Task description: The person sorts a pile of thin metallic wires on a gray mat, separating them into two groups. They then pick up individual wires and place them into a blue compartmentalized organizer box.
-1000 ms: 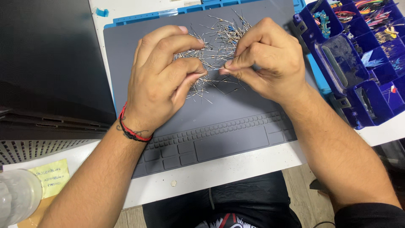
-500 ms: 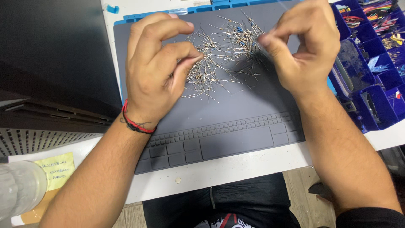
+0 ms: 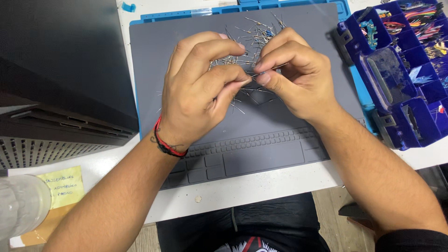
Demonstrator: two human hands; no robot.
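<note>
A heap of small wire-legged electronic parts (image 3: pixel 254 39) lies on the far middle of a grey work mat (image 3: pixel 280 135). My left hand (image 3: pixel 198 91), with a red and black band at the wrist, rests over the heap's left side, fingers curled and pinching some of the thin parts. Just to its right my right hand (image 3: pixel 296 74) pinches one thin wire-legged part between thumb and forefinger. The two hands' fingertips nearly touch above the mat. Both hands hide much of the heap.
A blue compartment box (image 3: pixel 403 70) with wires and small parts stands open at the right. A black flat device (image 3: pixel 56 70) fills the left. A clear bottle (image 3: pixel 21 207) and a yellow note (image 3: pixel 58 186) lie at the lower left, on the white table (image 3: pixel 261 184).
My right hand went up and to the right away from the left, then came back; both hands now meet over the heap again.
</note>
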